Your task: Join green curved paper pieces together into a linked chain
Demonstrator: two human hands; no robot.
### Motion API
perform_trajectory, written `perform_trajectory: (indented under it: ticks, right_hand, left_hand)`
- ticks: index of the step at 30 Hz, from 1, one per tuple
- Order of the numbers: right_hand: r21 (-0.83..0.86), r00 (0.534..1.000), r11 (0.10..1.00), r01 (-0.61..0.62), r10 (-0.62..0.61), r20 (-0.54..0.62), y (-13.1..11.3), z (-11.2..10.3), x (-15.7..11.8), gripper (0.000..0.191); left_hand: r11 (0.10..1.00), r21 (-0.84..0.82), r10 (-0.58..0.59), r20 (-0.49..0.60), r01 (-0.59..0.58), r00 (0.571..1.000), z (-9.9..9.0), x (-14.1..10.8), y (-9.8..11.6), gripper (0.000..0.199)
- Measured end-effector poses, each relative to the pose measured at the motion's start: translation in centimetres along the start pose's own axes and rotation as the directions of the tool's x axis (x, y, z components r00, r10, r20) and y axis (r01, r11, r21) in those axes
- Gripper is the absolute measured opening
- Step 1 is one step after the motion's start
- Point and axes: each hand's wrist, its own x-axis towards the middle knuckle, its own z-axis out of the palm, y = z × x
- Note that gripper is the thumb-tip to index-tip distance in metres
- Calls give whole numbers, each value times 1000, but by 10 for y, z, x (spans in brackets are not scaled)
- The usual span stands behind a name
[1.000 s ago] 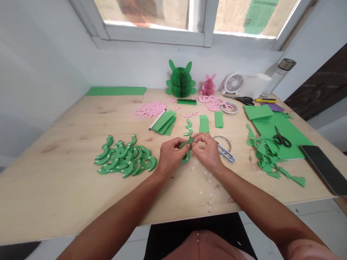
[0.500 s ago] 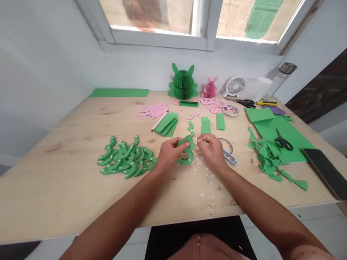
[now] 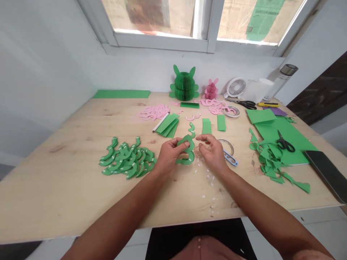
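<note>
Parting thumb from finger, the right hand (image 3: 213,151) shows a gap at its tips, and nothing can be made out between them. Half a second ago a tiny white scrap was pinched right there! A moment before that, both hands were together on the green cutout (image 3: 191,145); now they're apart, and the left hand (image 3: 168,154) alone has it, thumb on top, the wavy edge turned towards the right hand. One white dash shows near the cutout's lower end. My read: a bit of backing has come off and been let go, so this piece looks a touch further along, its hold resting wholly on the left.

Just below the gap between the hands, white bits (image 3: 204,196) litter the bench (image 3: 81,206). Right behind the right hand, a tape ring (image 3: 232,147) and a blue cutter (image 3: 233,161), both partly covered. Just beyond the left fingertips, another green curve (image 3: 192,126) lies flat. Out to the left of the left hand, there's the big heap (image 3: 127,160), many curves bearing white dashes. Well to the right of the right hand, offcuts (image 3: 271,160) and scissors (image 3: 285,142); far beyond both hands, a green figure (image 3: 184,86) stands by the wall.
</note>
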Motion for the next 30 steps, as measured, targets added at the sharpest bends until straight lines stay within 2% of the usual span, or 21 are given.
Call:
perform_trajectory:
  ticks: [9,16,21,25,27,30]
  right_hand:
    - [17,997,1000,-13,12,82,-4,-2,0,17]
    - [40,965,998,-55,43,261,-5,4,-3,11]
    - [101,970,990,-95,69,234,-9,4,-3,9]
    - [177,966,963,-203,167,197,-10,3,-1,9]
    - [230,958,940,-253,210,194,-8,3,-1,11]
    - [267,959,928,-259,214,188,-6,3,-1,11]
  left_hand:
    - [998,-61,29,-31,-31,999,0,1,2,22]
    - [992,-109,56,-47,-61,997,-1,1,3,25]
    - [993,-71,95,-54,-99,994,-1,2,2,26]
    - [996,-26,87,-38,-88,996,2,1,2,32]
    - [997,1,76,2,-76,997,3,0,3,31]
    - [997,38,70,92,-74,993,3,-2,2,28]
